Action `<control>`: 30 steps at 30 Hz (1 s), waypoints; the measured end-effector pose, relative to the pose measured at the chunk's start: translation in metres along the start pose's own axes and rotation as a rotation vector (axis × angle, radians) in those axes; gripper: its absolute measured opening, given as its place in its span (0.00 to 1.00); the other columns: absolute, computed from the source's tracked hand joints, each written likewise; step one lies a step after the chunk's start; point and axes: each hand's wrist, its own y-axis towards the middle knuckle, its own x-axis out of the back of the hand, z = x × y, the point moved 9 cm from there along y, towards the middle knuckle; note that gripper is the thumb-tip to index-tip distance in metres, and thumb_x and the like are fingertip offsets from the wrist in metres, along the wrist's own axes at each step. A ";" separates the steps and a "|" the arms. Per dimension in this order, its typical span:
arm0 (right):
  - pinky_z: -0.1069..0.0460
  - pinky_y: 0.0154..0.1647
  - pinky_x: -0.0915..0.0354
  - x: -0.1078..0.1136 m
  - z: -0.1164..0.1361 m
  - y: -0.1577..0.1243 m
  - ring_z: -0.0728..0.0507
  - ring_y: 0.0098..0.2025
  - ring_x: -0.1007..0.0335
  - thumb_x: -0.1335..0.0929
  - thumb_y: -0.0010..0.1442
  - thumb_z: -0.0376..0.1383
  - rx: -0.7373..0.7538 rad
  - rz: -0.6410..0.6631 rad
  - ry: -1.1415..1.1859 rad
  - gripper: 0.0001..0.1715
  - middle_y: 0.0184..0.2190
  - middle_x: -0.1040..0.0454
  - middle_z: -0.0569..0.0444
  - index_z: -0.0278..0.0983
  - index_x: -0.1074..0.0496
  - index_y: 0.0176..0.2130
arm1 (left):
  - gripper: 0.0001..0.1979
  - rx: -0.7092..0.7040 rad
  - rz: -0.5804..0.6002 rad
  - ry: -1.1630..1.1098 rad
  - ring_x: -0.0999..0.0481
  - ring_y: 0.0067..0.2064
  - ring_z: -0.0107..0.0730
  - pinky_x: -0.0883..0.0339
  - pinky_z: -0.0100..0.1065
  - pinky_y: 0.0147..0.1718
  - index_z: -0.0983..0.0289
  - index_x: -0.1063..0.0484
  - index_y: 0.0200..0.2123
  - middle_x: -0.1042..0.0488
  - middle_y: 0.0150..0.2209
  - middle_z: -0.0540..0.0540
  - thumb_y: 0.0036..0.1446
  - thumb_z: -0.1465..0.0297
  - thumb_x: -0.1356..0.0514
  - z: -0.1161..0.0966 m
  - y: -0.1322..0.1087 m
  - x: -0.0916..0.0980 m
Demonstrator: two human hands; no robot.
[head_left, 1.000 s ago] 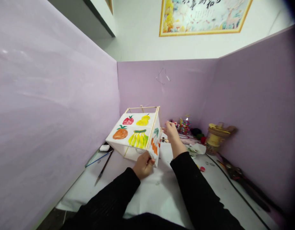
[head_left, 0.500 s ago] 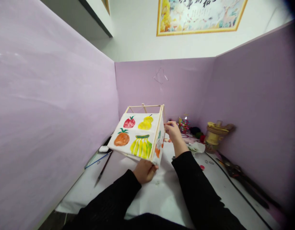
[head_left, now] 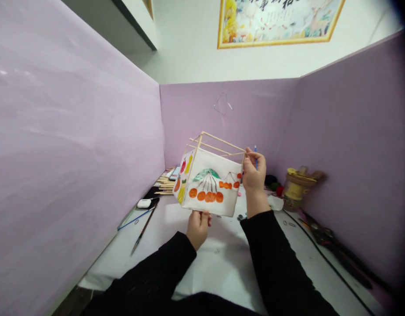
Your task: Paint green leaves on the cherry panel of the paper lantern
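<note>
A box-shaped lantern frame [head_left: 211, 186] of thin wooden sticks, covered in white painted panels, is held tilted above the table. Its front panel shows orange round fruits under a green shape; the left panel shows red, yellow and orange fruits. The bare stick frame sticks out at the top. My left hand [head_left: 198, 228] grips the bottom edge, fingers closed. My right hand [head_left: 255, 169] pinches the upper right corner and also holds a thin blue brush [head_left: 256, 153], which points up.
On the white-covered table [head_left: 218, 272], a brush [head_left: 145, 228], a blue stick [head_left: 134, 219] and a white case [head_left: 144, 203] lie left. Wooden sticks [head_left: 166, 184] are behind. A yellow pot [head_left: 293, 188] and black-handled tools [head_left: 337, 250] are at the right.
The lantern frame has turned, so the orange-fruit panel now faces me and the four-fruit panel has swung left. My right hand has moved up and right to its top corner.
</note>
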 end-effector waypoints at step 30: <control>0.52 0.29 0.36 0.057 0.093 -0.002 0.49 0.24 0.34 0.38 0.61 0.53 0.271 -0.089 -0.436 0.27 0.23 0.29 0.55 0.35 0.25 0.42 | 0.21 0.287 -0.294 -0.454 0.37 0.23 0.21 0.41 0.27 0.23 0.63 0.38 0.29 0.35 0.22 0.44 0.45 0.55 0.34 0.027 0.025 0.027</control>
